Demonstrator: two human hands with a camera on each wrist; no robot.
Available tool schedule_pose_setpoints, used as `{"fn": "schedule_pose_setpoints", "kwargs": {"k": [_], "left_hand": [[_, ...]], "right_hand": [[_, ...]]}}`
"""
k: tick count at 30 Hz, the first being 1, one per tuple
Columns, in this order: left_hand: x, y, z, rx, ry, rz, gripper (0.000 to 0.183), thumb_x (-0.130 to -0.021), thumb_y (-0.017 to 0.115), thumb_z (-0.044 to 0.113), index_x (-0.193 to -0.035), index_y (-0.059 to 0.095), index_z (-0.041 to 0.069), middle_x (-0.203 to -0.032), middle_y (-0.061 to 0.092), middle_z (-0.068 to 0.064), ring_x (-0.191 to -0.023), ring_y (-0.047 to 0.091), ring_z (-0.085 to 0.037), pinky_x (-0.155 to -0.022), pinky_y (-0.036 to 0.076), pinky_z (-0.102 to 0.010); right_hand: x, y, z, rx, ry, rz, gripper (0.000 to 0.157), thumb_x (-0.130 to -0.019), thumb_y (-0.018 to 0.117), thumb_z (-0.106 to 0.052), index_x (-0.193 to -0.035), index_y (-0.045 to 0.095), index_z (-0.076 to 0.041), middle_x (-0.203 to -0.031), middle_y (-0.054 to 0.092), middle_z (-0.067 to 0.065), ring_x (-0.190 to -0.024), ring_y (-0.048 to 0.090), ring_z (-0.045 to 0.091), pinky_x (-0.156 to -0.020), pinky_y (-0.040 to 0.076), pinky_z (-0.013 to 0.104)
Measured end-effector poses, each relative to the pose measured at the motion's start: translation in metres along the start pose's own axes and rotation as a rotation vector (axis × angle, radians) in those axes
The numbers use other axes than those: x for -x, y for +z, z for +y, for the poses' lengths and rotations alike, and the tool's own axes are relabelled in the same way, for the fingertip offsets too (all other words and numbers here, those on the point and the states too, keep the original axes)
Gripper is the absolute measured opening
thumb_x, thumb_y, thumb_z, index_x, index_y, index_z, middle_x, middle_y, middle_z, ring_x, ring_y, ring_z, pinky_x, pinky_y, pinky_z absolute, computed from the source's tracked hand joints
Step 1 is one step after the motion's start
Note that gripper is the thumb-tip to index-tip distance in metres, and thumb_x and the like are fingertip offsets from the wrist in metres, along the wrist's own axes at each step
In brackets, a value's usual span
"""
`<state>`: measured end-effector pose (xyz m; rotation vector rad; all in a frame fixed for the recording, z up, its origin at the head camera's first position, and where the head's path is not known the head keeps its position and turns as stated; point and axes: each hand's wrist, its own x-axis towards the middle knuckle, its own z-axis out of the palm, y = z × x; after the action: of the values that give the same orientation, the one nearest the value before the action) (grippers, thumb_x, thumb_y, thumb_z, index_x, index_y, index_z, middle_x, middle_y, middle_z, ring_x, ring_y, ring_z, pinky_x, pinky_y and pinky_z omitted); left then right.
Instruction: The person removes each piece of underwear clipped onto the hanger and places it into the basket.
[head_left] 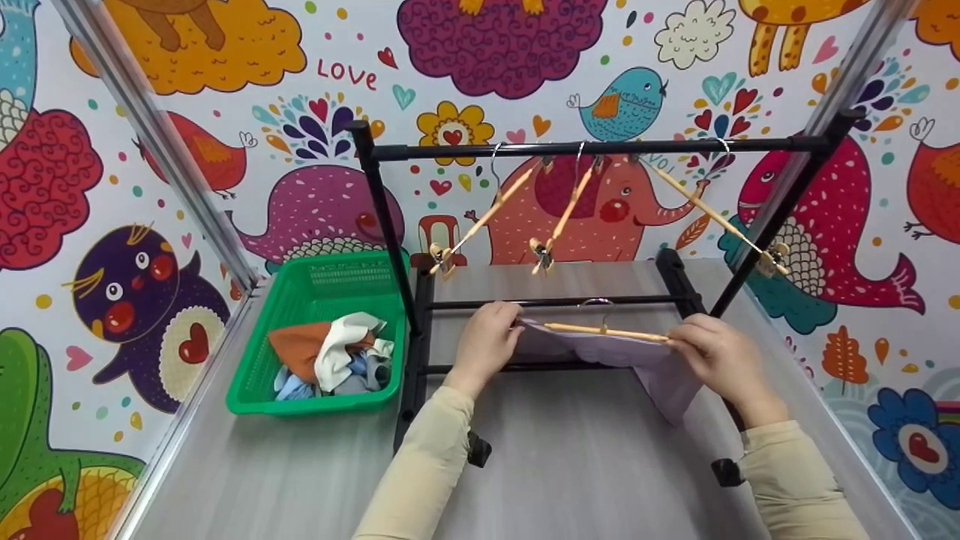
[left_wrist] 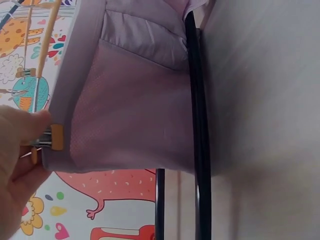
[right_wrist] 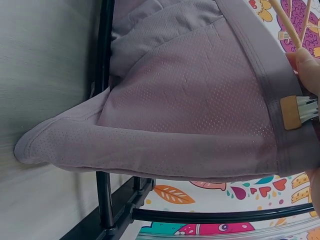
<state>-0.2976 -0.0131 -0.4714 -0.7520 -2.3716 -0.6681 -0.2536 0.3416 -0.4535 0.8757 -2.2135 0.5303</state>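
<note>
A lilac mesh garment hangs from a wooden clip hanger, whose metal hook points up. My left hand is at the hanger's left end; in the left wrist view it pinches a wooden-padded clip that bites the garment's top band. The right hand grips the hanger's right end, beside another clip on the same band. Its fingers are partly cut off in the right wrist view. The cloth drapes over the rack's lower bar.
A black rack carries several wooden hangers on its top bar, among them a left one and a right one. To the left, a green basket contains crumpled clothes. Patterned walls enclose the grey table.
</note>
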Motion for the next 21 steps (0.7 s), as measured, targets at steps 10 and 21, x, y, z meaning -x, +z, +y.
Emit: {"fn": "schedule_pose_setpoints", "kwargs": {"k": [10,21], "left_hand": [[0.011,-0.013,-0.002,0.095,-0.005,0.043,0.022,-0.086,0.077,0.01,-0.105,0.068,0.005,-0.1,0.069,-0.007,-0.094,0.066,-0.022,-0.085,0.053,-0.036],[0.021,-0.029,-0.004,0.19,-0.035,0.082,0.025,-0.084,0.078,0.01,-0.107,0.069,0.004,-0.102,0.07,-0.008,-0.095,0.066,-0.023,-0.084,0.053,-0.036]], "right_hand": [[-0.003,0.008,0.001,-0.051,0.023,0.004,0.023,-0.073,0.081,0.008,-0.089,0.073,-0.007,-0.085,0.065,0.002,-0.075,0.059,0.016,-0.068,0.047,0.027],[-0.01,0.018,-0.008,-0.038,0.05,0.024,0.022,-0.073,0.083,0.006,-0.087,0.074,-0.009,-0.084,0.065,-0.002,-0.075,0.058,0.013,-0.069,0.046,0.021]]}}
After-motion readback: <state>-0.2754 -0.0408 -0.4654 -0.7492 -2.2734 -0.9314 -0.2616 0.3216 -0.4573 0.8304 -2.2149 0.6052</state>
